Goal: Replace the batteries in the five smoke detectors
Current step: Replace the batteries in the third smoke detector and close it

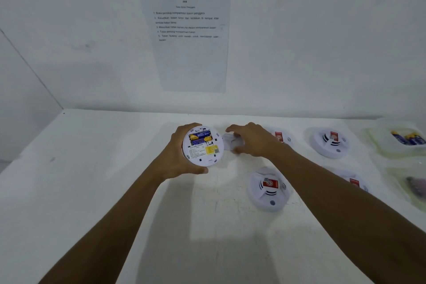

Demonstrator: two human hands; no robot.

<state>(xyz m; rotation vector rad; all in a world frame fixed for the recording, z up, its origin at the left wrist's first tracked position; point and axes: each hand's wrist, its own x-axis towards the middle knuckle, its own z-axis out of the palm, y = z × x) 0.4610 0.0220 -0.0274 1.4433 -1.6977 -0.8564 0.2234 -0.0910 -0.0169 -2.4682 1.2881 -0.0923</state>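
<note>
Left grip (178, 154): open-backed detector (204, 153), right grip (252, 139): cover (229, 142)

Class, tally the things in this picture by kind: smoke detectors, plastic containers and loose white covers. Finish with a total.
Smoke detectors: 5
Plastic containers: 2
Loose white cover: 1
Total: 8

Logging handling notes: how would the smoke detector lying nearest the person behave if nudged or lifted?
The nearest smoke detector lies flat on its wide base on the table, so it would likely slide, not roll or tip. Probably stiff and light: the shell looks plastic, and the left hand grips another detector alone.
</note>
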